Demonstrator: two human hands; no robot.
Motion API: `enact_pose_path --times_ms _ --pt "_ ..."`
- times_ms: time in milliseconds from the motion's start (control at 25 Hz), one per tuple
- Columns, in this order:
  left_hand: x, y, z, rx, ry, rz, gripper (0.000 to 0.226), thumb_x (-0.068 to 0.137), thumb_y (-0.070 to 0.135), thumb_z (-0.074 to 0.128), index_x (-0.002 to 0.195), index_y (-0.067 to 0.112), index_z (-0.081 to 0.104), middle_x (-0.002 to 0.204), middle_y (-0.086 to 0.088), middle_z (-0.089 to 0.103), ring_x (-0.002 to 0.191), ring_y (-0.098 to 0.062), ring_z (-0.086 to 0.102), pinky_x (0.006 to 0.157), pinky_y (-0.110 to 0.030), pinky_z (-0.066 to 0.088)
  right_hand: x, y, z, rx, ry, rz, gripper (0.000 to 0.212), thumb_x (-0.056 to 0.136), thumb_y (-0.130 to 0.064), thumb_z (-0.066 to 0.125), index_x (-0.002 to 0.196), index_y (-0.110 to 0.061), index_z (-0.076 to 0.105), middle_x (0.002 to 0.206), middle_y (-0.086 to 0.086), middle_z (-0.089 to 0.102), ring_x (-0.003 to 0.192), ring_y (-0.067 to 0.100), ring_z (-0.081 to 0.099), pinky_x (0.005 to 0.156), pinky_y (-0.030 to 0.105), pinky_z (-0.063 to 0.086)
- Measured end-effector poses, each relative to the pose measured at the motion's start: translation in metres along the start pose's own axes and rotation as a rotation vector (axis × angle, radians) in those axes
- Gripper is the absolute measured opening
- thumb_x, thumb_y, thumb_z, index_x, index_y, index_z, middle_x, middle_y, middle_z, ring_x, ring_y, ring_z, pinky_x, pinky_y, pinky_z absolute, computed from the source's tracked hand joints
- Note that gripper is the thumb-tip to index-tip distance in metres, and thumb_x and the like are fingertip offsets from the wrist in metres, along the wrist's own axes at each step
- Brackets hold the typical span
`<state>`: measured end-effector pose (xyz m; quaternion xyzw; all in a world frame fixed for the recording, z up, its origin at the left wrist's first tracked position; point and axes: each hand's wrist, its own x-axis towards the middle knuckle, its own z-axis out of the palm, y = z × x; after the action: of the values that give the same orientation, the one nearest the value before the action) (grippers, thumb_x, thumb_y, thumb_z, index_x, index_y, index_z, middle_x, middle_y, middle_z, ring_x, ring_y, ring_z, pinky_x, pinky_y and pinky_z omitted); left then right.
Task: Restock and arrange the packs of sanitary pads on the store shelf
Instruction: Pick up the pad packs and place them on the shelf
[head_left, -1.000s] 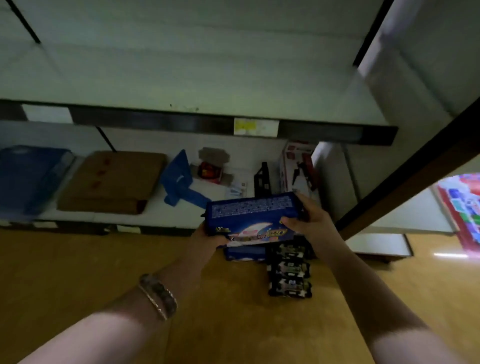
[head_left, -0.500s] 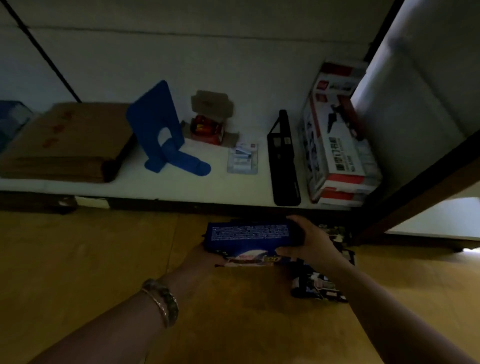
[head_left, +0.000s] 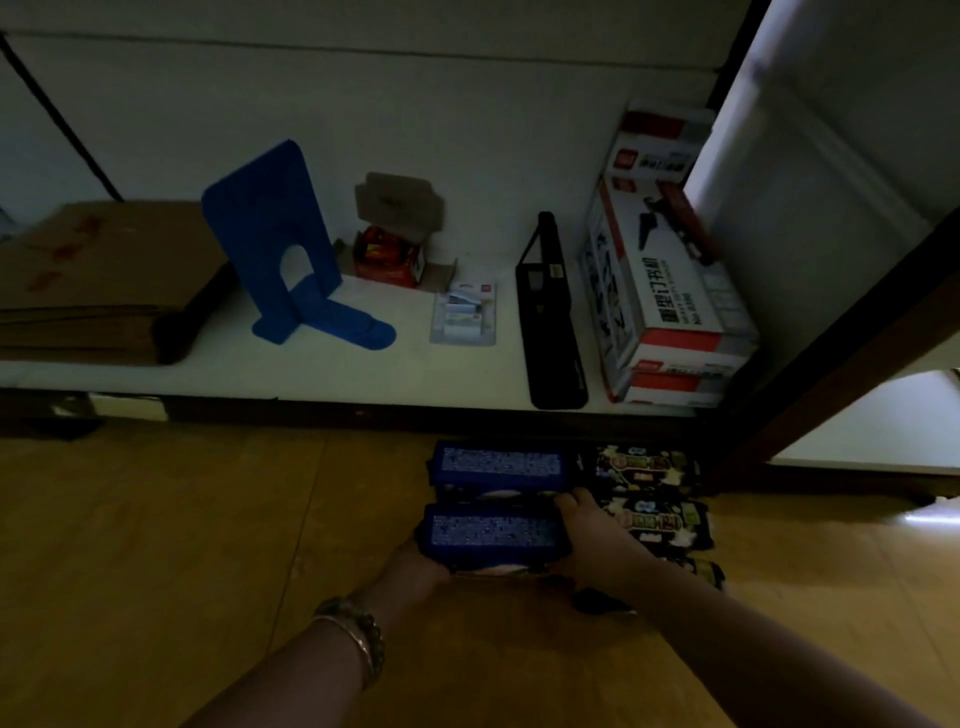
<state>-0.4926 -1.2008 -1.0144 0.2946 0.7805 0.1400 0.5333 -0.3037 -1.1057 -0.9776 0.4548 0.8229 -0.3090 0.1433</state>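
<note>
- a stack of flat brown cardboard (head_left: 88, 280) and an upright blue metal bookend (head_left: 270, 244) sit on the white shelf board (head_left: 311, 374), up and well left of the fingers. neither seems part of this step.
- the left hand (head_left: 415, 564) grips the left end of a dark blue rectangular plastic-wrapped pad pack (head_left: 493, 535). its fingers are tucked beneath and mostly hidden.
- the held pack lies level, low over the wooden floor (head_left: 156, 545); whether it touches, i cannot tell. just beyond the fingers lies a second matching blue pack (head_left: 498, 465), very close to the held one.
- the right hand (head_left: 592, 545) holds the right end, fingers (head_left: 569, 501) curled over the far top edge.
- right beside those fingers, a column of black pad packs with bright print (head_left: 652, 522) lies on the floor.
- likely risks:
  - the right knuckles could nudge the black column askew, since there is hardly any gap.
  - the slick wrap could slide if one hand lets go first, tipping the pack onto its neighbour.
  - the dim light makes edges hard to line up, so the blue row may end up crooked.
</note>
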Motion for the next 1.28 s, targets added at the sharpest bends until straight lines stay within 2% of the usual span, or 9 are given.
enact_pose_path --times_ms 120,200,280,360,680,840,1000,1160,1280 --pt "0.002 0.008 -0.002 -0.079 0.015 -0.025 0.027 0.093 0.003 0.051 0.077 0.024 0.047 0.077 0.000 0.049 0.068 -0.008 0.044 0.061 -0.015 0.041 0.009 0.000 0.003 -0.014 0.039 -0.011 0.073 0.084 -0.028 0.067 0.141 -0.013 0.025 0.140 0.011 0.023 0.122 0.026 0.045 0.105 0.030 0.036" --pt "0.007 0.009 -0.001 -0.149 0.008 -0.013 0.023 0.090 0.001 0.055 0.102 0.021 0.053 0.100 -0.005 0.057 0.084 -0.014 0.051 0.078 -0.021 0.047 0.014 0.001 0.006 -0.083 0.051 0.006 0.076 0.083 -0.031 0.067 0.143 -0.015 0.023 0.141 0.010 0.024 0.126 0.027 0.040 0.108 0.033 0.032" --pt "0.011 0.008 0.000 -0.199 0.014 -0.006 0.046 0.089 -0.002 0.056 0.131 0.010 0.043 0.127 -0.013 0.052 0.105 -0.023 0.051 0.098 -0.029 0.042 0.017 0.003 0.008 -0.195 0.060 0.039 0.076 0.084 -0.036 0.065 0.144 -0.016 0.023 0.142 0.008 0.026 0.129 0.026 0.034 0.109 0.036 0.027" --pt "0.015 0.011 0.002 -0.218 0.044 -0.042 0.056 0.089 -0.003 0.055 0.140 0.006 0.033 0.137 -0.017 0.045 0.119 -0.029 0.048 0.104 -0.032 0.037 0.018 0.005 0.009 -0.289 0.088 0.047 0.075 0.084 -0.041 0.063 0.143 -0.016 0.024 0.141 0.007 0.029 0.131 0.025 0.030 0.109 0.037 0.023" --pt "0.016 0.018 0.001 -0.151 0.136 -0.061 0.047 0.088 -0.009 0.050 0.132 0.005 0.044 0.129 -0.018 0.052 0.114 -0.032 0.051 0.087 -0.028 0.043 0.022 0.000 0.018 -0.359 0.158 0.029 0.073 0.086 -0.044 0.059 0.143 -0.014 0.026 0.139 0.010 0.034 0.127 0.027 0.032 0.108 0.036 0.022" --pt "0.015 0.015 0.005 -0.196 0.125 -0.041 0.047 0.087 -0.007 0.053 0.132 0.004 0.045 0.127 -0.019 0.053 0.112 -0.032 0.052 0.092 -0.032 0.044 0.022 0.002 0.019 -0.355 0.134 0.044 0.071 0.088 -0.039 0.058 0.143 -0.013 0.024 0.140 0.012 0.031 0.128 0.029 0.031 0.108 0.038 0.023" --pt "0.012 0.015 0.007 -0.216 0.178 -0.055 0.029 0.090 -0.005 0.051 0.114 0.011 0.052 0.111 -0.013 0.057 0.089 -0.025 0.053 0.081 -0.030 0.043 0.022 0.001 0.017 -0.343 0.105 0.037 0.070 0.087 -0.036 0.059 0.142 -0.014 0.023 0.140 0.012 0.028 0.129 0.030 0.029 0.109 0.040 0.022" --pt "0.010 0.019 -0.002 -0.179 0.280 -0.065 0.063 0.087 -0.006 0.053 0.142 -0.002 0.022 0.134 -0.023 0.045 0.117 -0.035 0.048 0.098 -0.036 0.042 0.020 0.000 0.011 -0.206 0.133 0.024 0.069 0.085 -0.041 0.059 0.141 -0.018 0.027 0.140 0.009 0.029 0.130 0.028 0.028 0.109 0.039 0.021" --pt "-0.001 0.030 -0.011 -0.088 0.364 0.059 0.064 0.088 0.002 0.055 0.144 0.002 0.023 0.138 -0.023 0.042 0.118 -0.034 0.047 0.096 -0.033 0.043 0.011 -0.008 -0.005 -0.057 0.219 0.028 0.053 0.091 -0.035 0.053 0.139 -0.018 0.036 0.139 0.008 0.033 0.129 0.026 0.032 0.107 0.036 0.025"
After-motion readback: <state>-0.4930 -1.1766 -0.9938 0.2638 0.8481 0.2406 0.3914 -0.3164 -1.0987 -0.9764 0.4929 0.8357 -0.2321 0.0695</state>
